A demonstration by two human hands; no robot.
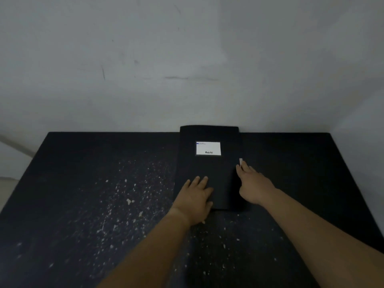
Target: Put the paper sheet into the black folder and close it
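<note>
folder: black folder (209,169) lies shut and flat on the worktop (83,183), long axis running away from the person, far end right at the wall (187,48). Its top edge overlaps the worktop's back edge.
label: white rectangular label (208,148) on the front cover, upper half; small blue mark in its top left corner, dark logo print at the bottom, text too small to read.
paper: a small pale sliver (241,162) shows at the folder's right edge, just past the right fingertips. Looks like the paper sheet's edge or a tab, can't tell which. No other part of the sheet shows.
left hand: left hand (194,199) palm down, fingers spread and flat, pressing on the near left corner of the cover. Holds nothing.
right hand: right hand (254,183) at the folder's right edge, fingers extended forward along the edge, tips touching the pale sliver. Whether it pinches the sliver or just rests on it, can't tell.
worktop: black surface, scattered with pale specks and paint-like flecks, densest left of the folder and in front of it.
wall: plain grey-white, a few dark scuffs and a faint crack line.
</note>
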